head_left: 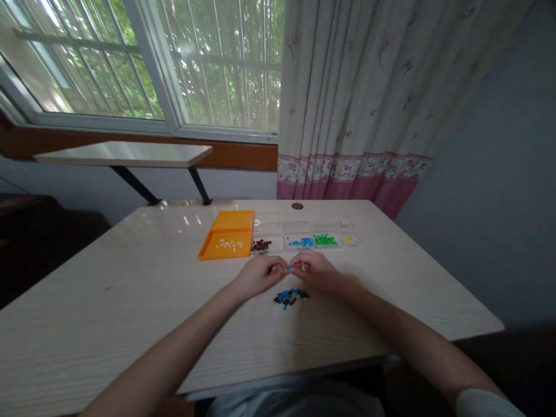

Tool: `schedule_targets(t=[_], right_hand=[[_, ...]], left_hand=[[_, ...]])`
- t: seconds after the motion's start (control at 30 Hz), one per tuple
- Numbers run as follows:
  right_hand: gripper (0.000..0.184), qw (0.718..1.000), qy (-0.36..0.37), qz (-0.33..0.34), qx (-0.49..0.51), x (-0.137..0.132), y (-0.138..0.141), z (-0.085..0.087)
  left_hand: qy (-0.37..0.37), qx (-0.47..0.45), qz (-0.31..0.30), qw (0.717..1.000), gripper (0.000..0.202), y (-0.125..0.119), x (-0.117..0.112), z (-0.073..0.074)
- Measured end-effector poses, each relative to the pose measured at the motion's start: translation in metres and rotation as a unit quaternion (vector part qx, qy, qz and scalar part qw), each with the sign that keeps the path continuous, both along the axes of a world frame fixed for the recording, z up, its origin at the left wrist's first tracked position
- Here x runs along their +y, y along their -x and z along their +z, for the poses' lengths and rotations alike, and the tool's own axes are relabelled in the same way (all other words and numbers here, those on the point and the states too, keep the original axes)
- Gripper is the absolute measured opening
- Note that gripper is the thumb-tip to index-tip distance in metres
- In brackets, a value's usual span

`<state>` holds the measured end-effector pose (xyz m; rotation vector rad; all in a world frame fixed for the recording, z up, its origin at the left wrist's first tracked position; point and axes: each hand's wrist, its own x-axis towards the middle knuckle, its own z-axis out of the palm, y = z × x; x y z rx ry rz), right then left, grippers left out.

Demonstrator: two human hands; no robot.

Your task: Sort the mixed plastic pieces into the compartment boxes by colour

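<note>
My left hand [259, 274] and my right hand [316, 270] meet above the table, fingertips pinched together on a small blue piece [288, 268]. Its exact kind is too small to make out. Just below my hands lies a little cluster of blue, brown and green pieces [290, 297] on the tabletop. Beyond my fingers stand clear containers: one with brown pieces [261, 245], one with blue pieces [302, 242], one with green pieces [325, 239] and a smaller one with yellow pieces [348, 238].
An open orange case [232, 221] with white pieces [229, 244] in its near half sits left of the clear containers. A raised shelf [130, 153] on dark legs stands at the table's [130, 301] back left. A curtain [347, 87] hangs behind the table.
</note>
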<state>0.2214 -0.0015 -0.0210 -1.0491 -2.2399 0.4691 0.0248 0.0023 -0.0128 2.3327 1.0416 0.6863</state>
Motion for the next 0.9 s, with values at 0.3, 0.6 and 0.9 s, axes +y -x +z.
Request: schedule_targets(t=[0.3,0.6,0.9], right_hand=[[0.016,0.987,-0.128,-0.087,0.035,0.009,-0.026,0.023],[0.014,0.967,-0.208,-0.112,0.096,0.013,-0.037,0.029],[0.011,0.948,-0.249,-0.125,0.15,0.012,-0.038,0.032]], left_hand=[[0.111,0.078,-0.148,0.98,0.024,0.005,-0.008,0.01],[0.068,0.112,-0.175,0.976,0.016,0.003,-0.004,0.006],[0.062,0.067,-0.154,0.984,0.013,0.002,-0.005,0.005]])
